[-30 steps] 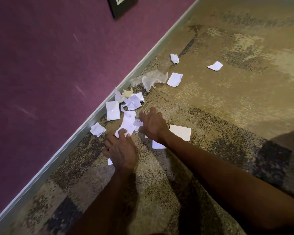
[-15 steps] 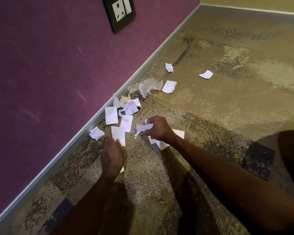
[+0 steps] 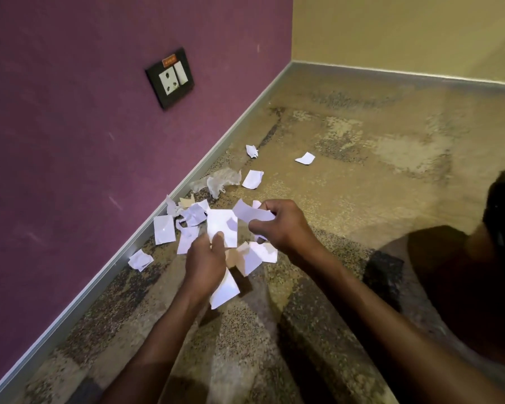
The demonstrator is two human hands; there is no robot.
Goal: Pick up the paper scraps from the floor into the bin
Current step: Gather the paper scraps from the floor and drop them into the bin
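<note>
My left hand (image 3: 206, 262) is raised above the carpet, gripping white paper scraps: one upright sheet (image 3: 222, 230) above the fingers and another (image 3: 225, 290) hanging below the palm. My right hand (image 3: 283, 224) is level with it, shut on a curled white scrap (image 3: 250, 212). Several white scraps lie on the carpet by the skirting: a rectangle (image 3: 164, 233), a crumpled one (image 3: 140, 259), a pile (image 3: 194, 214), folded pieces (image 3: 257, 255) under my hands, and farther ones (image 3: 253, 179), (image 3: 251, 150), (image 3: 305, 158). No bin is in view.
A purple wall (image 3: 70, 141) with a black socket plate (image 3: 170, 77) runs along the left, edged by a grey skirting (image 3: 146, 237). A crumpled clear plastic wrapper (image 3: 216, 182) lies by the skirting. A yellow wall closes the far side. A person's dark clothing (image 3: 464, 287) fills the right edge.
Both hands have lifted off the carpet with paper scraps in them and come closer together. The camera has tilted up, bringing the socket and far wall into view.
</note>
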